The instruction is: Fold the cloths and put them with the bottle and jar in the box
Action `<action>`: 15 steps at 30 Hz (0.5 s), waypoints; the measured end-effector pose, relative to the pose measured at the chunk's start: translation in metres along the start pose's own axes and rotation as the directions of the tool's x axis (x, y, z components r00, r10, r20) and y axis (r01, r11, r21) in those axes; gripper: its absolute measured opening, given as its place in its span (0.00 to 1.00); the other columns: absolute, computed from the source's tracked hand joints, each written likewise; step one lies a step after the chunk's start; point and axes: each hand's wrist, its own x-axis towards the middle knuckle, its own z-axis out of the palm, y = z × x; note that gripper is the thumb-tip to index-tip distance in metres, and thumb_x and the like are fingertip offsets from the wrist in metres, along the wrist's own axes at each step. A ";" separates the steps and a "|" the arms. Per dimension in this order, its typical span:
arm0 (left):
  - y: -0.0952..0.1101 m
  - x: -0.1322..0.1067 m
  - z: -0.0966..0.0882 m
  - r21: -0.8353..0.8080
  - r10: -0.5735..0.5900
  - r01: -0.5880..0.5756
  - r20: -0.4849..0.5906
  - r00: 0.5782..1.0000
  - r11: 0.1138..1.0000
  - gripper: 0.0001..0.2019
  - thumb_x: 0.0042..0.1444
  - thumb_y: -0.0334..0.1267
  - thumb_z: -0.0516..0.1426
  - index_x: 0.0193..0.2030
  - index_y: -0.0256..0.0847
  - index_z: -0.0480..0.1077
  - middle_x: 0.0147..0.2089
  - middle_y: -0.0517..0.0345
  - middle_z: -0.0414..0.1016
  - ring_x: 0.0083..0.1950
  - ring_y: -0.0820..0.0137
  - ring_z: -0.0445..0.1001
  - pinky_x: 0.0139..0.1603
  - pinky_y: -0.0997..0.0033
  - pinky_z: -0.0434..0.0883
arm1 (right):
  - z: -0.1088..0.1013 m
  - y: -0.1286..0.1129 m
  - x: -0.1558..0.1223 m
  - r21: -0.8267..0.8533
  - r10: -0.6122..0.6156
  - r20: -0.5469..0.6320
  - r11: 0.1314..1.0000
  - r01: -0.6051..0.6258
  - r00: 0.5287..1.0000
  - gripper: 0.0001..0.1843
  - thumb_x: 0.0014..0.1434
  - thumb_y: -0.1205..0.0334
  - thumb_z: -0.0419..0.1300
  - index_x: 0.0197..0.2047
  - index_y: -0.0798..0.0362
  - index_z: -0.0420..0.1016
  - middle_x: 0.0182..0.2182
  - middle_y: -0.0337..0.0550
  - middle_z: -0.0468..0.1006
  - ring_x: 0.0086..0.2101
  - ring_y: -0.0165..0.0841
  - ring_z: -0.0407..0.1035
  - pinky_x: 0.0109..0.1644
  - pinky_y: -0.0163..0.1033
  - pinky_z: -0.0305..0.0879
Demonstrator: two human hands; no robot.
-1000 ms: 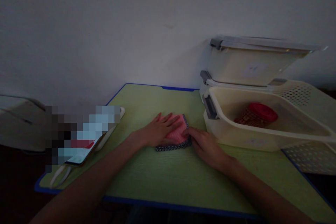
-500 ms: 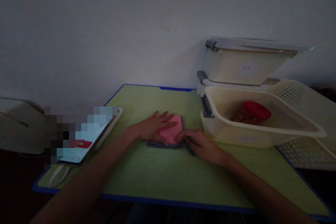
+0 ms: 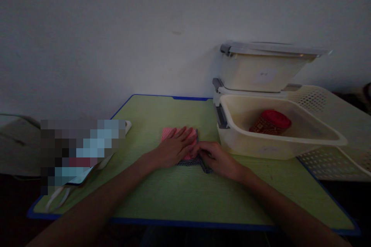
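Observation:
A small pink cloth [image 3: 168,133] with a dark dotted border lies folded on the green table [image 3: 179,197]. My left hand [image 3: 173,147] rests flat on top of it, fingers stretched out and pointing right. My right hand [image 3: 216,158] is at the cloth's right edge, fingers curled and pinching the dark border near the front right corner.
A cream plastic tub [image 3: 269,146] with a rolled red cloth [image 3: 270,121] inside stands to the right. A lidded container [image 3: 262,67] sits behind it and a perforated basket [image 3: 333,123] beside it. A phone on a white stand [image 3: 116,142] is at the left edge, with a white cable.
My right hand has slid left along the cloth, drawing its right edge in under the curled fingers. The left hand has stayed flat on top. The view has shifted a little.

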 end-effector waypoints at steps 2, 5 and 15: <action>0.000 0.000 0.003 0.029 0.003 -0.003 0.001 1.000 1.000 0.26 0.63 0.47 0.32 0.66 0.42 0.40 0.69 0.52 0.38 0.69 0.63 0.37 0.64 0.54 0.43 | -0.001 -0.001 -0.001 -0.058 -0.033 0.003 0.998 0.033 0.999 0.14 0.51 0.80 0.48 0.31 0.56 0.71 0.30 0.42 0.75 0.33 0.29 0.69 0.40 0.35 0.65; 0.000 -0.001 0.004 0.080 0.006 -0.005 -0.009 1.000 0.997 0.28 0.62 0.50 0.34 0.66 0.41 0.37 0.69 0.50 0.38 0.69 0.62 0.37 0.64 0.55 0.43 | -0.004 -0.004 -0.002 -0.174 -0.091 0.032 0.980 0.095 0.995 0.12 0.49 0.80 0.51 0.28 0.56 0.71 0.30 0.42 0.74 0.34 0.30 0.68 0.41 0.36 0.64; 0.000 0.000 0.006 0.070 0.001 0.002 -0.039 0.999 0.998 0.26 0.63 0.48 0.33 0.66 0.42 0.41 0.69 0.51 0.40 0.68 0.63 0.40 0.64 0.56 0.44 | -0.011 -0.006 -0.004 -0.328 -0.078 0.190 0.934 0.138 0.979 0.12 0.56 0.74 0.53 0.41 0.54 0.74 0.38 0.43 0.74 0.39 0.30 0.68 0.44 0.36 0.64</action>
